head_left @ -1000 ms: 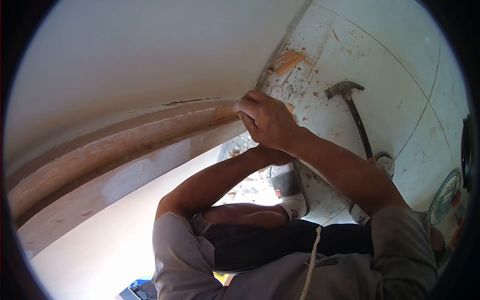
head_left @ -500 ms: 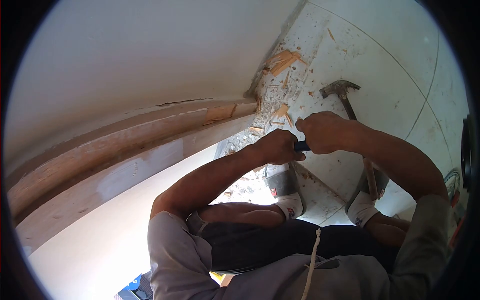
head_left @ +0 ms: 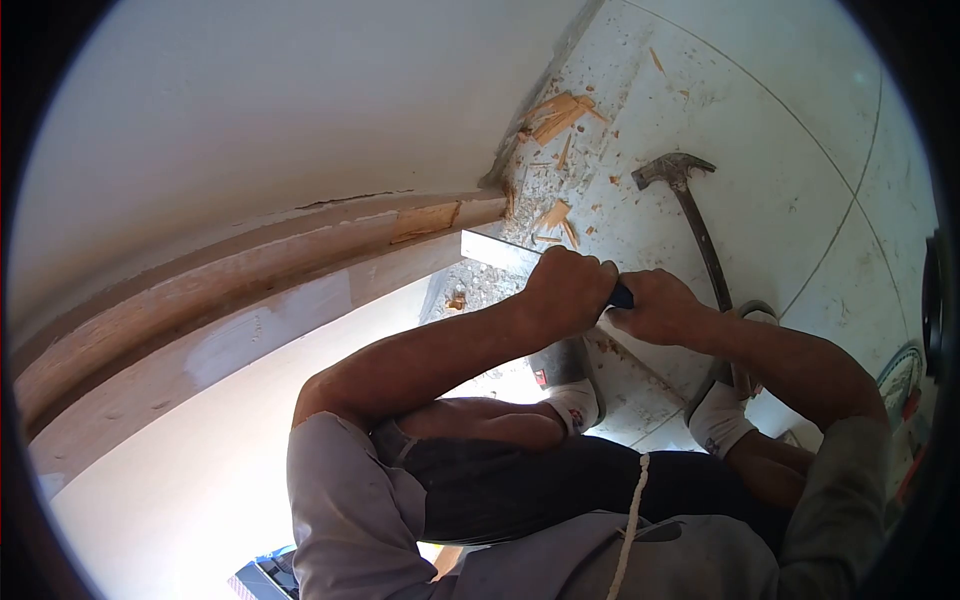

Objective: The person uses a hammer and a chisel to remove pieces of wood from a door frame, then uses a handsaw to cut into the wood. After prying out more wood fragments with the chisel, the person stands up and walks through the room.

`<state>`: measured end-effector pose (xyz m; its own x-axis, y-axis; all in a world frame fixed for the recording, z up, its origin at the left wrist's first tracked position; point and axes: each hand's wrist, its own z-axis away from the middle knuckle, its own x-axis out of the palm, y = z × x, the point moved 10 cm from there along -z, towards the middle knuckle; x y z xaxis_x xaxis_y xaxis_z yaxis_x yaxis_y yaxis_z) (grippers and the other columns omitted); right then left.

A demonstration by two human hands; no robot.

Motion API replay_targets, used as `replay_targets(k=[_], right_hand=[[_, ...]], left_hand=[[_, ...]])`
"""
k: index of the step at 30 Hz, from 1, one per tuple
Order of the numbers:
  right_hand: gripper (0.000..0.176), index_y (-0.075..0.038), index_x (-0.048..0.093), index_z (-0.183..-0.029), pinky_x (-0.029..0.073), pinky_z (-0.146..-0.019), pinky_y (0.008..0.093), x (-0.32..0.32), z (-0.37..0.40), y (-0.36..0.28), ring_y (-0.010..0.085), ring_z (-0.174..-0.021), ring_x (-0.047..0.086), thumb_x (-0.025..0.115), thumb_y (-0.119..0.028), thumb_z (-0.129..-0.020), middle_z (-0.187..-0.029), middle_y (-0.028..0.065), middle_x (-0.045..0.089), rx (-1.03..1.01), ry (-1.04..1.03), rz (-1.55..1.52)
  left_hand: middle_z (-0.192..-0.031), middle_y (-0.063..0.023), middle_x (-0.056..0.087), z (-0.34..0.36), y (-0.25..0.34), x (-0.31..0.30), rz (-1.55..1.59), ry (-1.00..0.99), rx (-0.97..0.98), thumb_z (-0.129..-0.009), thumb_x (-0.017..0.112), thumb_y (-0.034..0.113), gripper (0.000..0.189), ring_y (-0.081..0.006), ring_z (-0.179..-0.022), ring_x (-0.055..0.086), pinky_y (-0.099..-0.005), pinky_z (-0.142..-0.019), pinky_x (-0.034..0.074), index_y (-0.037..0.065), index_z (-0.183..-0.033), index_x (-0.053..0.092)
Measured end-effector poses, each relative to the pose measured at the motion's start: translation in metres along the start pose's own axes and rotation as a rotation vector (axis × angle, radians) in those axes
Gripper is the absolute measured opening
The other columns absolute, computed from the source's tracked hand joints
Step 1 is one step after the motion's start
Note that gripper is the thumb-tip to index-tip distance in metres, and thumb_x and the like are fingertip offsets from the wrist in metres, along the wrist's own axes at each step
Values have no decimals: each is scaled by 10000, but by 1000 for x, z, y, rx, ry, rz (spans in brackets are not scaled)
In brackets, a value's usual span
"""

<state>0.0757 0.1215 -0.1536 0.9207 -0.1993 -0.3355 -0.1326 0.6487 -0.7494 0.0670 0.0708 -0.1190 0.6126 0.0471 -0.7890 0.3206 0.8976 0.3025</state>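
My left hand [head_left: 568, 290] is wrapped round a chisel, a tool with a flat silver blade [head_left: 497, 251] and a dark blue handle [head_left: 621, 295]. The blade sticks out to the left of the fist, its square end overlapping the edge of the wooden frame [head_left: 420, 262] in this view. My right hand [head_left: 662, 307] is closed on the butt of the handle, right beside the left fist. A raw, chipped patch [head_left: 425, 221] shows on the frame above the blade.
A claw hammer [head_left: 690, 205] lies on the tiled floor [head_left: 780, 190], its handle running down to my right shoe. Split wood pieces [head_left: 558, 118], chips and rubble lie along the wall's foot. A pale wall [head_left: 300, 90] rises at the left.
The chisel's blade has come into view, pointing left toward the frame. My left hand has shifted slightly right, and my right hand has come lower, onto the handle's end.
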Motion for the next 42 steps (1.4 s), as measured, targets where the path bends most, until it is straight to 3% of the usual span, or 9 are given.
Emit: replay_targets(k=[1, 4, 8, 13, 19, 42], right_hand=[[294, 0, 631, -903, 522, -785, 463, -3, 0, 3, 365, -832, 667, 621, -264, -773, -837, 206, 675, -8, 45, -61], [261, -1, 607, -846, 511, -708, 461, -4, -6, 3, 384, -748, 653, 683, -239, -770, -767, 200, 655, -50, 175, -146], [239, 0, 600, -876, 513, -681, 460, -3, -8, 2, 392, -722, 648, 666, -209, -782, -756, 203, 648, -145, 291, -177], [243, -21, 579, -960, 519, -653, 460, -2, -13, 3, 389, -695, 644, 655, -187, -800, -751, 189, 650, -174, 370, -76], [212, -56, 550, -940, 523, -642, 442, -10, -19, 4, 336, -681, 650, 658, -177, -802, -734, 135, 642, -294, 500, 22], [228, -36, 559, -974, 524, -643, 459, 5, -22, 6, 372, -671, 648, 641, -169, -809, -722, 171, 644, -262, 410, -86]], left_hand=[[-680, -115, 657, -2, 2, -4, -48, 33, 51, -792, 633, 189, 146, -284, -667, 680, -421, -579, 517, 47, -825, 647], [-683, -116, 655, -7, -6, -2, -68, -52, 70, -793, 636, 197, 151, -282, -657, 678, -410, -575, 520, 50, -829, 648], [-692, -113, 657, -7, -9, -1, -106, -6, 81, -798, 644, 223, 178, -277, -659, 680, -407, -578, 522, 51, -843, 652], [-735, -123, 662, -5, -16, 0, -123, 1, 58, -815, 626, 195, 157, -275, -670, 679, -403, -586, 524, 47, -860, 651], [-755, -114, 663, -11, -22, -2, -126, 36, 74, -834, 624, 188, 150, -273, -678, 676, -393, -595, 524, 46, -874, 649], [-756, -116, 653, -4, -20, 1, -89, 5, 77, -806, 621, 133, 123, -267, -712, 677, -400, -628, 509, 43, -888, 637]])
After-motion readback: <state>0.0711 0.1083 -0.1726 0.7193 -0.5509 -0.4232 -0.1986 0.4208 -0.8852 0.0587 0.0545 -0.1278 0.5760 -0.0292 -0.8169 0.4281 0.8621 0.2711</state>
